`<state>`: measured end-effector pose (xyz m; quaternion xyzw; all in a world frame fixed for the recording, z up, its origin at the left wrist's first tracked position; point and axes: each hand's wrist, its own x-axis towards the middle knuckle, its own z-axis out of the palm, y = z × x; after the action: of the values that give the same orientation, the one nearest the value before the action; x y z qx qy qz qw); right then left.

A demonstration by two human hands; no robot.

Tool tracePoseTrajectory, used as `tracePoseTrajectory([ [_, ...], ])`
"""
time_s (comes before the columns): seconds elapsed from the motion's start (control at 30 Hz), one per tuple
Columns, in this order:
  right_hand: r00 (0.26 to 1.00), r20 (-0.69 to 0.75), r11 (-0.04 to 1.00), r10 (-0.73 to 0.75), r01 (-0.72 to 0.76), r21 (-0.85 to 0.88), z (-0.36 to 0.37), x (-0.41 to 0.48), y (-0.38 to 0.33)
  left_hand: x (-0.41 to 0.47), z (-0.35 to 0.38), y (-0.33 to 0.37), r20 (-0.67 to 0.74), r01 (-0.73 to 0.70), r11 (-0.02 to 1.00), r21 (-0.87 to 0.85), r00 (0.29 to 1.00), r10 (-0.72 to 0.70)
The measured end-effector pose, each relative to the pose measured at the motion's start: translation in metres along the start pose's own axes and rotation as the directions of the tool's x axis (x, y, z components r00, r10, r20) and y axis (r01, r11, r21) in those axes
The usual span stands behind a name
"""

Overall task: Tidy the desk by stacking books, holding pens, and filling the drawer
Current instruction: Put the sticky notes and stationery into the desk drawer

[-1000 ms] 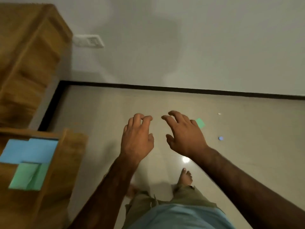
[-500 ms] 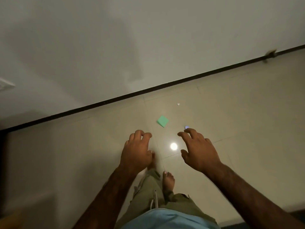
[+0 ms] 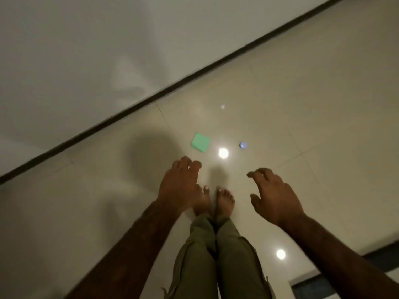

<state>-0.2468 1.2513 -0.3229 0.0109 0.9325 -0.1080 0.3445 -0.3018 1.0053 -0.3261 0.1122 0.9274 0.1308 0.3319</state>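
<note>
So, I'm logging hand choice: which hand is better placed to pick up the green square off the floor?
Probably left: the left hand hangs empty, closest to the green square; the right hand, also empty, is further off, nearer the small blue thing.

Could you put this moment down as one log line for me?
left hand: empty, fingers loosely curled | right hand: empty, fingers loosely curled | green square: on floor beyond hands | blue bit: right of square

Reaches both bare arms (image 3: pixel 138 240) forward and down. Holds left hand (image 3: pixel 180 187) palm-down, fingers (image 3: pixel 185 162) loosely curled, gripping nothing. Spreads right hand (image 3: pixel 277 201) wider, thumb apart, fingers bent, likewise empty. Stands barefoot, feet (image 3: pixel 225 202) side by side.
</note>
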Motion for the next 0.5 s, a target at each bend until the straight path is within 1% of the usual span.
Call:
tracePoseTrajectory([
  [0.1, 1.0, -0.019, 0.999, 0.021, -0.02, 0.03, 0.057, 0.078, 0.025, 0.077, 0.056, -0.018, 0.022, -0.002, 0.998, 0.063, 1.0, 0.001],
  [0.2, 0.999, -0.053, 0.999, 0.001, 0.001, 0.041, 0.107, 0.153, 0.044, 0.145, 0.107, -0.035, 0.013, -0.016, 0.994, 0.11, 1.0, 0.015],
  [0.3, 0.993, -0.116, 0.998, -0.009, 0.016, 0.064, 0.153, 0.225, 0.062, 0.209, 0.155, -0.048, 0.003, -0.037, 0.989, 0.144, 0.999, 0.037],
  [0.5, 0.984, -0.177, 0.998, -0.004, 0.016, 0.069, 0.225, 0.326, 0.096, 0.311, 0.227, -0.074, -0.016, -0.076, 0.981, 0.178, 0.997, 0.08],
])
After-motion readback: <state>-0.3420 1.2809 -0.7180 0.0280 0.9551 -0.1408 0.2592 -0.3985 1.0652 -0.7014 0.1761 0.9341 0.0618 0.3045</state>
